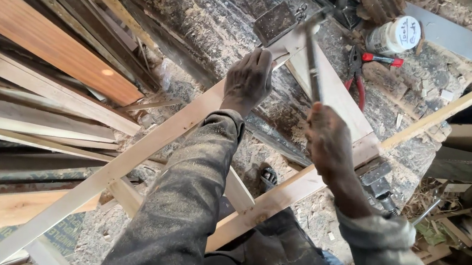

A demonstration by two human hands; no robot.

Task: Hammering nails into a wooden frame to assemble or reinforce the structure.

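Left hand (248,80) flat, pressing wooden frame (327,96); right hand (327,140) beside it, gripping hammer (311,54).

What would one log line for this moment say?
left hand: pressing wood strip | right hand: holding hammer | nearby: red pliers, white jar

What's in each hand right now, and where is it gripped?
The right hand grips a hammer low on its handle. The left hand presses on a pale wooden strip near its joint.
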